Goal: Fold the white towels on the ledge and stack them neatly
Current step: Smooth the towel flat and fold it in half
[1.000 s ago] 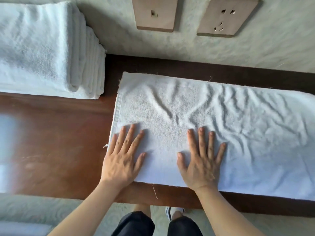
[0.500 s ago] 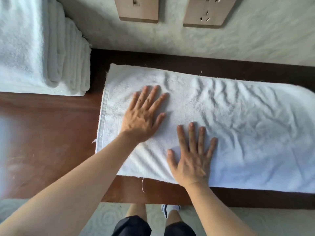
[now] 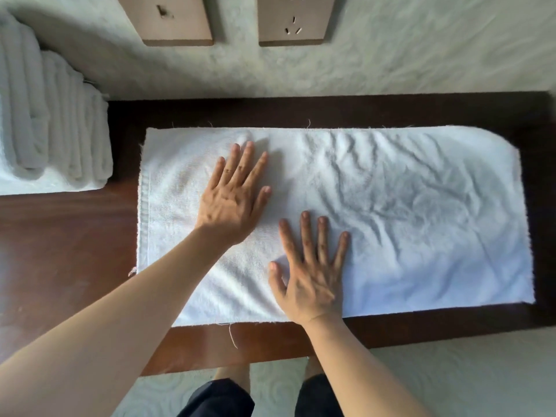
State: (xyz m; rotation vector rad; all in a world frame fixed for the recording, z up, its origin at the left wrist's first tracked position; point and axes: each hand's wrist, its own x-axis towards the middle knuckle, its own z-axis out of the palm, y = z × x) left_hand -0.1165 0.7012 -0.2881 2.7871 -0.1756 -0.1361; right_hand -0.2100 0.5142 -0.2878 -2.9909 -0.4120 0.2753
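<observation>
A stack of folded towels (image 3: 51,124) sat upper left, while the left hand (image 3: 233,195) and right hand (image 3: 311,270), fingers flat and gripping nothing, smoothed one wrinkled towel (image 3: 406,212) awaiting further folding.

Both hands — left hand (image 3: 231,203), right hand (image 3: 310,275) — flat on towel (image 3: 406,212) (wrinkled).

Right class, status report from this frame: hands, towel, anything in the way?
Left hand and right hand open, flat on the towel. Towel spread on the ledge, right side wrinkled. Folded stack off left. Nothing blocking.
</observation>
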